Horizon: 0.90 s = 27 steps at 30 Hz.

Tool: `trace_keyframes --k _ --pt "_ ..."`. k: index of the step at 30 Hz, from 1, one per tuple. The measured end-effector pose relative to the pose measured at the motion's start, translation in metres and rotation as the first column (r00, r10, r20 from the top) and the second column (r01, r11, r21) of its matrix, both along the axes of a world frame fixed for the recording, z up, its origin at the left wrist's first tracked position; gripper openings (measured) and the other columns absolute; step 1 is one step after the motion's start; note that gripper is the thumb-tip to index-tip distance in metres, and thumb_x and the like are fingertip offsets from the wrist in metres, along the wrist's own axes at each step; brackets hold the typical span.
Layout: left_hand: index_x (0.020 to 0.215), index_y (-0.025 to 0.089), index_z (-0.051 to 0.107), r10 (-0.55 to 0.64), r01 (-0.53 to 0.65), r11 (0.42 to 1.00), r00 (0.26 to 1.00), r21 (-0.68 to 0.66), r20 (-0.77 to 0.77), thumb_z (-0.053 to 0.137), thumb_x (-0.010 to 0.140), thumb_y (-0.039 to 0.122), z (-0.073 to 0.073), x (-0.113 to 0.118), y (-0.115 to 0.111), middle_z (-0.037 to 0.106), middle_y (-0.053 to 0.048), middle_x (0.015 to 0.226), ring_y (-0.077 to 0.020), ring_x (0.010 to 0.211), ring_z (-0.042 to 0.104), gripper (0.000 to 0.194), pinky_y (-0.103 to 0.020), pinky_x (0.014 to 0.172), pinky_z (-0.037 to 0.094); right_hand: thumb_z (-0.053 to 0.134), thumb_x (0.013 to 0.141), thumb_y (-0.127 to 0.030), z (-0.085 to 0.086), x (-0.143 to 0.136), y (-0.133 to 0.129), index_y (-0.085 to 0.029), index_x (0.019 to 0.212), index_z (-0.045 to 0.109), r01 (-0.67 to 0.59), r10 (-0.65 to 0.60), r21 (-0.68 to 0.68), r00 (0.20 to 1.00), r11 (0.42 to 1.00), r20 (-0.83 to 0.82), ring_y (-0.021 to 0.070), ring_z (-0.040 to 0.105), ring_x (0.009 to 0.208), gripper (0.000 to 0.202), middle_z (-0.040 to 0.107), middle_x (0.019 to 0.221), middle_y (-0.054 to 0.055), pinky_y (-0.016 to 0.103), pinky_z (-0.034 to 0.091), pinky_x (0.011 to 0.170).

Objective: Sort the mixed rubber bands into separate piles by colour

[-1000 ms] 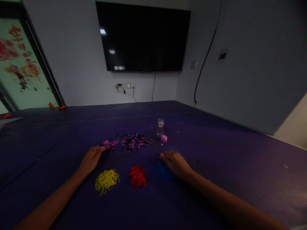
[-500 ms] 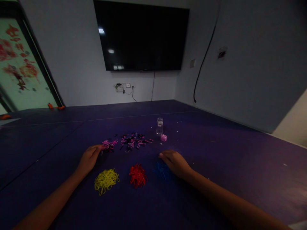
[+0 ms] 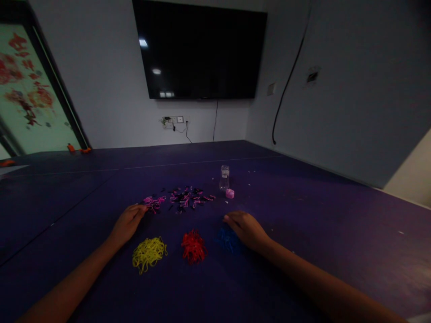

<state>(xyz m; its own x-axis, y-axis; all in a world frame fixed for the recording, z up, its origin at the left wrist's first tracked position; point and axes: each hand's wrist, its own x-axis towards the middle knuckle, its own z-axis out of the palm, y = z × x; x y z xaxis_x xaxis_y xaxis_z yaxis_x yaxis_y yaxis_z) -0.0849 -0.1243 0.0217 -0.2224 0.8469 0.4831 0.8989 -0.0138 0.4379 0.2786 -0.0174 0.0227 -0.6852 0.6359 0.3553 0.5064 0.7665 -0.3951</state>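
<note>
My left hand (image 3: 127, 222) is closed, its fingertips touching the left edge of a pile of pink and black rubber bands (image 3: 155, 203). Whether a band is between those fingers is hidden. Just to the right lies a looser spread of pink and black rubber bands (image 3: 186, 198). My right hand (image 3: 247, 229) rests with curled fingers over the far side of a blue rubber band pile (image 3: 228, 241); anything in its grip cannot be made out. Yellow rubber bands (image 3: 148, 254) lie nearest my left forearm, and red rubber bands (image 3: 194, 246) sit between the yellow and blue piles.
A small clear bottle (image 3: 224, 178) stands uncapped beyond my right hand, with a pink cap (image 3: 230, 193) beside it. Small white scraps dot the purple surface (image 3: 303, 215). A wall with a large television (image 3: 205, 54) bounds the far side.
My left hand has shifted slightly right, its fingertips further over the edge of the pink and black pile. My right hand stays in place.
</note>
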Motion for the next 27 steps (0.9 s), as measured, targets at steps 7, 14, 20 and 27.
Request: trace_keyframes --k 7,14,20,27 --pt "0.106 0.023 0.065 -0.143 0.14 0.989 0.987 -0.053 -0.071 0.026 0.087 0.053 -0.0029 0.0021 0.0004 0.065 -0.005 0.112 -0.0214 0.11 0.054 0.053 -0.044 0.101 0.037 0.029 0.094 -0.037 -0.0013 -0.0004 0.0017 -0.018 0.072 0.06 -0.004 0.004 0.007 1.0 1.0 0.0 0.0178 0.061 0.077 0.042 0.065 0.078 0.007 0.029 0.043 0.074" --pt "0.128 0.028 0.047 -0.278 0.261 0.957 0.951 -0.129 -0.137 0.031 0.088 0.048 -0.0063 0.0051 0.002 0.05 -0.002 0.133 -0.0219 0.128 0.036 0.048 -0.047 0.106 0.03 0.028 0.094 -0.036 -0.0007 -0.0003 0.0017 -0.018 0.071 0.059 -0.017 0.017 -0.009 1.0 1.0 0.012 0.0175 0.06 0.075 0.042 0.065 0.077 0.007 0.029 0.043 0.073" --pt "0.105 0.021 0.061 -0.158 0.159 0.987 0.985 0.014 -0.065 0.035 0.086 0.043 -0.0048 0.0033 0.0042 0.062 -0.006 0.116 -0.0216 0.113 0.051 0.039 -0.043 0.099 0.038 0.03 0.093 -0.037 0.0005 -0.0007 0.0003 -0.017 0.076 0.062 0.002 -0.002 -0.017 1.0 1.0 -0.013 0.0179 0.06 0.079 0.041 0.066 0.083 0.008 0.03 0.044 0.076" --pt "0.087 0.02 0.06 0.24 -0.246 0.969 0.961 0.025 0.133 0.037 0.081 0.04 -0.0005 0.0003 -0.0046 0.066 -0.002 0.072 -0.0195 0.068 0.063 0.032 -0.03 0.066 0.049 0.028 0.094 -0.038 0.001 0.0006 0.001 -0.018 0.073 0.061 -0.014 0.014 -0.01 1.0 1.0 0.009 0.0179 0.06 0.078 0.044 0.065 0.079 0.007 0.029 0.043 0.075"
